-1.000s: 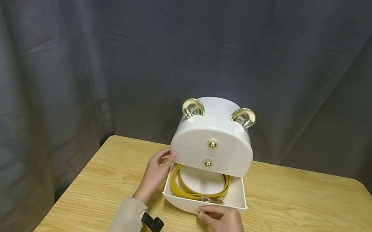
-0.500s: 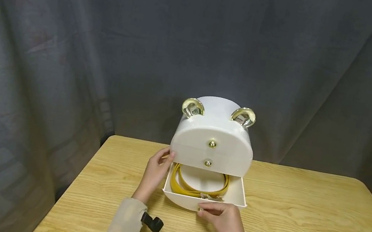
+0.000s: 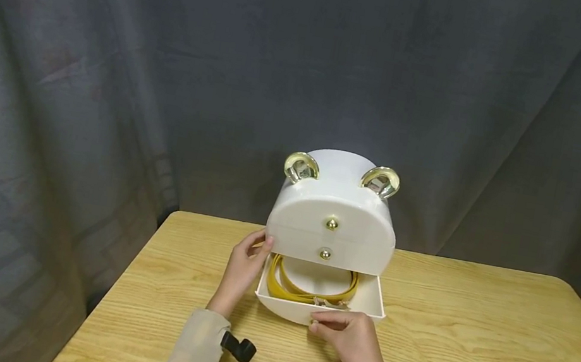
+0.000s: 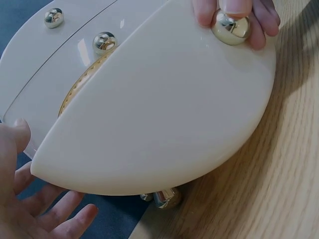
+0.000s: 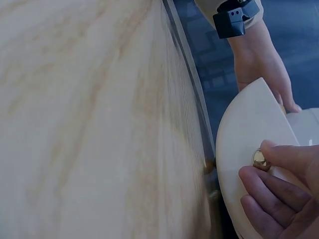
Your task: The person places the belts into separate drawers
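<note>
A white storage box [image 3: 333, 214] with gold ears stands on the table, its bottom drawer [image 3: 291, 312] pulled partway out. Inside the drawer lies a coiled yellow strap [image 3: 279, 285] with metal fittings at its front. My right hand [image 3: 353, 339] pinches the drawer's gold knob [image 5: 260, 159] between thumb and fingers, as the right wrist view shows. My left hand [image 3: 243, 266] rests against the box's lower left side, thumb at the front edge. Its other fingers [image 4: 60, 211] spread loosely beside the drawer's corner in the left wrist view.
The box has two further gold knobs, an upper knob [image 3: 332, 224] and a lower knob [image 3: 325, 255]. Gold feet [image 4: 167, 197] show beneath it. A wooden table [image 3: 470, 345] extends around it, with a dark curtain [image 3: 453, 106] behind. A black wrist mount [image 3: 239, 348] sits on my left sleeve.
The drawer has slid slightly inward, towards the box, with my right hand still pinching its knob. The strap has moved in with it. My left hand has stayed in place.
</note>
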